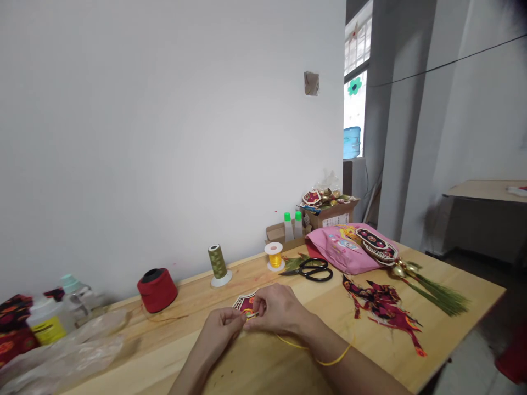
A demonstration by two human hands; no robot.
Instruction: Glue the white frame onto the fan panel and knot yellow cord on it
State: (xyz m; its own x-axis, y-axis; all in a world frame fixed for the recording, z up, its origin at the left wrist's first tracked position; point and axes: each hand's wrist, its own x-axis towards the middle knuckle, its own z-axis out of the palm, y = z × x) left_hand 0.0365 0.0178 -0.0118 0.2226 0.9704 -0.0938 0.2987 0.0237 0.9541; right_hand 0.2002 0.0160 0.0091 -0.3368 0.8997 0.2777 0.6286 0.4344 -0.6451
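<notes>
Both hands meet over the middle of the wooden table (247,367). My left hand (220,329) is closed in a pinch on a small gold and orange piece at the edge of a red embroidered ornament (244,302). My right hand (278,310) is also closed, pinching the same spot from the other side. A yellow cord (325,361) trails from the pinch under my right wrist and loops across the table. The ornament lies flat, partly hidden behind the fingers.
Black scissors (313,270), a yellow spool (274,256), an olive thread cone (218,265) and a red thread cone (157,289) stand behind. A pink bag (341,249), green tassels (436,293), red embroidered pieces (385,310), bottles (49,323) and plastic wrap (61,356) lie around.
</notes>
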